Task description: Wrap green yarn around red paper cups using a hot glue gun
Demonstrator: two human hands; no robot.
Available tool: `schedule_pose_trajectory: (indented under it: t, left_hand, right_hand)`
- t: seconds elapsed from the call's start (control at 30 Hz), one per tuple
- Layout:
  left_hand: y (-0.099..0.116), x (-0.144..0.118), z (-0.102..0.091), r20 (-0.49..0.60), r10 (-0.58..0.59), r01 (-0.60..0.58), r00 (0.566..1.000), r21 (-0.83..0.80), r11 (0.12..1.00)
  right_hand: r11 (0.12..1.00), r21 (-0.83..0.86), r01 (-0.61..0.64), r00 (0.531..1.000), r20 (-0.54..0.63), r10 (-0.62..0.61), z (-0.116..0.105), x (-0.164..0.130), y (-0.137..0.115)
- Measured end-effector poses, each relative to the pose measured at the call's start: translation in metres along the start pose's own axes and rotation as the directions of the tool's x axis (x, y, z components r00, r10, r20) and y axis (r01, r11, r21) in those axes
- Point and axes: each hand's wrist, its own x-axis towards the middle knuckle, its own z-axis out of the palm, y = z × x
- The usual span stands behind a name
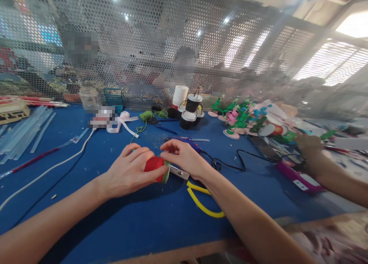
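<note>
My left hand [130, 172] is wrapped round a small red cup-shaped piece [153, 164] with a green band at its right end, held tilted on its side just above the table. My right hand [184, 156] meets it from the right, thumb and fingertips pinched at the upper edge; what lies between them is too small to make out. A strand of green yarn [146, 116] runs from its ball down to behind my left hand. Scissors with yellow handles [205, 208] lie under my right wrist. Just beyond that hand is a blue glue gun [189, 143].
Black-and-white cups [188, 120] and stacked white cups [180, 95] stand at the back. Glue sticks [25, 130] and a white cord [66, 160] lie left. Right are green craft pieces [241, 118], a purple power strip [299, 177] and another person's hand [309, 145].
</note>
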Motion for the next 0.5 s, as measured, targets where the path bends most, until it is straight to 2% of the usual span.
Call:
schedule_pose_trajectory:
  t: [0.1,0.17,0.23,0.3,0.4,0.5]
  left_hand:
    - [-0.004,0.000,-0.001,-0.021,-0.022,0.022,1.000,0.018,1.000]
    - [-0.006,-0.001,-0.001,-0.025,-0.049,0.050,0.998,0.046,0.998]
    - [-0.008,-0.001,0.000,-0.048,-0.040,0.043,0.998,0.067,0.997]
    - [-0.008,-0.002,0.001,-0.068,-0.023,0.028,0.997,0.078,0.997]
    - [-0.007,-0.002,0.001,-0.035,-0.030,0.032,0.999,0.047,0.998]
    - [-0.005,-0.002,0.001,-0.047,-0.103,0.098,0.993,-0.106,0.990]
  right_hand:
    - [0.984,0.129,-0.125,0.992,-0.001,0.127,-0.003,0.000,-0.001]
    - [0.952,0.232,-0.201,0.979,0.086,0.186,-0.004,-0.002,-0.005]
    - [0.919,0.295,-0.261,0.955,0.216,0.202,-0.003,-0.004,-0.009]
    - [0.895,0.328,-0.302,0.935,0.283,0.212,0.000,-0.007,-0.012]
    - [0.866,0.367,-0.339,0.931,0.265,0.252,0.005,-0.007,-0.013]
    - [0.868,0.379,-0.322,0.945,0.193,0.266,0.008,-0.005,-0.011]
